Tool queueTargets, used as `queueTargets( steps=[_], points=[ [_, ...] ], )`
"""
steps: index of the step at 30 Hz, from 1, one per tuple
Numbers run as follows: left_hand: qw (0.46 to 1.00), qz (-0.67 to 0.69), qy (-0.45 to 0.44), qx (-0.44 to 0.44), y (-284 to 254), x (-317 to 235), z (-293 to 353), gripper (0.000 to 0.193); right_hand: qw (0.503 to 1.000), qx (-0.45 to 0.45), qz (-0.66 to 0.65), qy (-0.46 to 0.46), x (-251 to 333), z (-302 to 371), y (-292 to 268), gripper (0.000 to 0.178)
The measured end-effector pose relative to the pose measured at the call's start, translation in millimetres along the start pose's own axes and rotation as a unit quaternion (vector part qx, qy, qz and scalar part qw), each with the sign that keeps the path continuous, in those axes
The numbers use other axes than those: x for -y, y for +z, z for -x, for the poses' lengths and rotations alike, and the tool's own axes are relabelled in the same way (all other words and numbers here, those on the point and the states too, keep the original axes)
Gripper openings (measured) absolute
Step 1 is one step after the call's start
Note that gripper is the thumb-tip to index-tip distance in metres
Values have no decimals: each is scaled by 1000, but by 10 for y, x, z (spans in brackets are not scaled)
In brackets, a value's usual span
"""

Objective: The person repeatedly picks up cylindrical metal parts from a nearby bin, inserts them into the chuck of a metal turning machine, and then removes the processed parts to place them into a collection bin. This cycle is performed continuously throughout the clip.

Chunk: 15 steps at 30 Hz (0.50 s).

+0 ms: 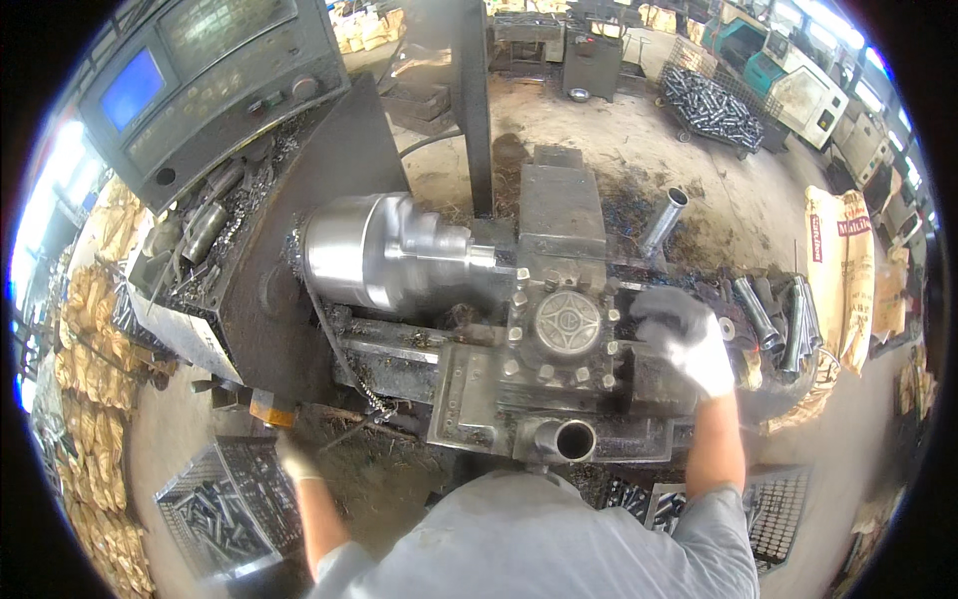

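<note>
A lathe stands before me; its chuck point(349, 255) is blurred as if spinning, with a short bright metal tube point(482, 257) sticking out toward the turret. The square tool post point(567, 321), studded with bolts, sits on the carriage. My right hand point(689, 339), in a white glove with darkened fingers, is just right of the tool post. Its fingers are smeared, and whether it grips anything is unclear. Low on the left, my left hand point(292, 461) is beside an orange-yellow block point(271, 410) under the machine and close to a crate; its fingers do not show clearly.
A wire crate point(215, 509) of metal tubes is at lower left, another crate point(778, 519) at lower right. A metal tube point(663, 222) stands upright behind the carriage. More tubes point(798, 324) and a sack point(843, 270) are on the right. A control panel point(135, 95) rises at upper left.
</note>
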State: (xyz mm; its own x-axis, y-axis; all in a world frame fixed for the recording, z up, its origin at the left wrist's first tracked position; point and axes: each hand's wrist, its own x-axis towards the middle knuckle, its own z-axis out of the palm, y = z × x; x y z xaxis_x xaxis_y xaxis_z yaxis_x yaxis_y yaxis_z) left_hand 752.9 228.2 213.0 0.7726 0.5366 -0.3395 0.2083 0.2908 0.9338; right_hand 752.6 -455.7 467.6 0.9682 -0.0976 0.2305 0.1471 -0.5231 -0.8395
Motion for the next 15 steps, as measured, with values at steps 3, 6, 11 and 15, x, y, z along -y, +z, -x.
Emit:
queueTargets(
  steps=[3, 6, 11, 15],
  points=[
    [950, -259, 176, -4, 1079, -43, 359, 51, 999, 40, -7, 5, 213, -508, 140, 31],
    [912, -343, 225, 24, 1988, -558, 150, 78, 996, 79, -1, -47, 359, -889, 339, 30],
    [865, -474, 125, 108, 2446, -1083, -256, 85, 983, 151, 62, -87, 185, -1343, 384, 33],
    [845, -491, 169, 130, 2364, -1007, -310, 89, 924, 195, 270, -187, -155, -1871, 703, 39]
  ],
)
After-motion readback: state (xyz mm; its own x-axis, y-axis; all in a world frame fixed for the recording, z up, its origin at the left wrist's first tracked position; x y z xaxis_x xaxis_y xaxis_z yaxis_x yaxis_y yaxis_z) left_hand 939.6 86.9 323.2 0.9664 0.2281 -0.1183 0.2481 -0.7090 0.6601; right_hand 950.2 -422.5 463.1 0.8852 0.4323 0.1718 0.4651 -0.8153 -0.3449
